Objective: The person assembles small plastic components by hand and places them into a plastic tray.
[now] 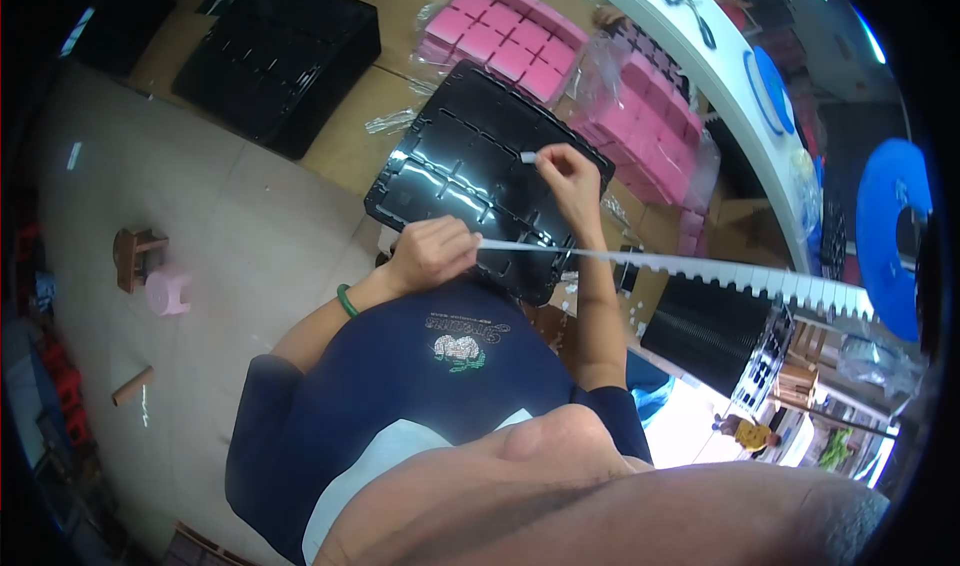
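My left hand point(432, 253) pinches the white strip point(700, 266); my right hand point(566, 166) grips a small pad point(527, 156) at twelve o'clock — placing it in the black tray point(450, 156), which needs careful seating.

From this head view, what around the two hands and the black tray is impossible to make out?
- Small white piece pinched by the right hand: too small to identify.
- Left hand grip on the white strip: fingers curl over it, hiding the contact.
- Black tray near edge: hidden behind the left hand and torso.
- Strip's far end: lost in rim distortion.
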`<state>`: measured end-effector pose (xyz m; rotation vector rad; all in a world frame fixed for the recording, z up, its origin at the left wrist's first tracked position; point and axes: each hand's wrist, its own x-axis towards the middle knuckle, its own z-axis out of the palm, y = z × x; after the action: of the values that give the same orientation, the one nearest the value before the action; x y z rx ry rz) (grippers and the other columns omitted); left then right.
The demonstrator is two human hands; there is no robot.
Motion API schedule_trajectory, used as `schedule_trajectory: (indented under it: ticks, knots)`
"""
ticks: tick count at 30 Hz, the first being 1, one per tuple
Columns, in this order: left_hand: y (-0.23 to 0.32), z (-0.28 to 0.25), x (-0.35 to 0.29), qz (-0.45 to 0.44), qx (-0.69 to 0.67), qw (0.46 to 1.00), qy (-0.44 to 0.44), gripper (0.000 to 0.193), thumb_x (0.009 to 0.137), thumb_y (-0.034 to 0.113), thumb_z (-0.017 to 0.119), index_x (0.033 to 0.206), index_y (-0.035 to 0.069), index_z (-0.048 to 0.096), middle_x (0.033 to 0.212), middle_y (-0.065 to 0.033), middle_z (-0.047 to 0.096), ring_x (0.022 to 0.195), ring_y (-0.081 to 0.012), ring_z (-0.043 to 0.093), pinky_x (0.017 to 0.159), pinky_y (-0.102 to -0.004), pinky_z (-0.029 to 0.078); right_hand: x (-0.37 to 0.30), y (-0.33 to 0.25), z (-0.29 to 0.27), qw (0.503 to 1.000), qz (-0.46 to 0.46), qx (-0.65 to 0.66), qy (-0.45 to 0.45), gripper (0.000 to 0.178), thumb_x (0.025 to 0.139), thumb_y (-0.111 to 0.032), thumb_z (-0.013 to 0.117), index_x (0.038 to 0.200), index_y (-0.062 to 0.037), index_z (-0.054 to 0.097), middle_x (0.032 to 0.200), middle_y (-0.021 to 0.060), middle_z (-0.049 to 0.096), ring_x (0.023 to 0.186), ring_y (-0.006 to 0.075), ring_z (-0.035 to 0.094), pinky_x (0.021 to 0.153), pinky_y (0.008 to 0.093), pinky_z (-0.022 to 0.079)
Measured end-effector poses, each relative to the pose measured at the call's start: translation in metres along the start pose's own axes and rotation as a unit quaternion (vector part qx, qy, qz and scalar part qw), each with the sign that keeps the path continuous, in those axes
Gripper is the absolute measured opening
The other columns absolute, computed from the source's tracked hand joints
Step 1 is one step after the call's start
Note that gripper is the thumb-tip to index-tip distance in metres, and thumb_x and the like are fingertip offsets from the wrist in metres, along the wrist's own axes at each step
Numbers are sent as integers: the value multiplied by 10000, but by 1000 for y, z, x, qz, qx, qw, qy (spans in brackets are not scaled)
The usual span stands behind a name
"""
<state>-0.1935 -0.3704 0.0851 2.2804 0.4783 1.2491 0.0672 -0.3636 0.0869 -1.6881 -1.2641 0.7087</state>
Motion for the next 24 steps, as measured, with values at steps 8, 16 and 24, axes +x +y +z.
schedule_trajectory:
  ticks: [8, 16, 24]
  knots:
    - [9, 11, -8, -19, 7, 1000, -6, 152, 701, 19, 731, 702, 50, 582, 635, -52, 536, 544, -203, 551, 479, -305, 445, 148, 20, 84, 951, -111, -275, -93, 172, 744, -204, 656, 825, -64, 715, 822, 141, 699, 793, 317, 667, 746, 424, 526]
    - [2, 9, -13, -83, 31, 996, 6, 167, 747, 44, 697, 701, 61, 537, 645, -46, 511, 575, -202, 561, 519, -314, 473, 166, 27, 100, 945, -47, -306, -103, 165, 719, -191, 643, 798, -69, 720, 787, 196, 689, 797, 371, 673, 762, 451, 529]
    - [1, 11, -10, -79, 13, 997, -10, 171, 753, 51, 697, 699, 61, 535, 653, -48, 516, 584, -206, 564, 520, -316, 470, 167, 26, 99, 943, -59, -277, -172, 156, 703, -182, 690, 783, -58, 740, 769, 180, 696, 748, 329, 679, 719, 412, 530]
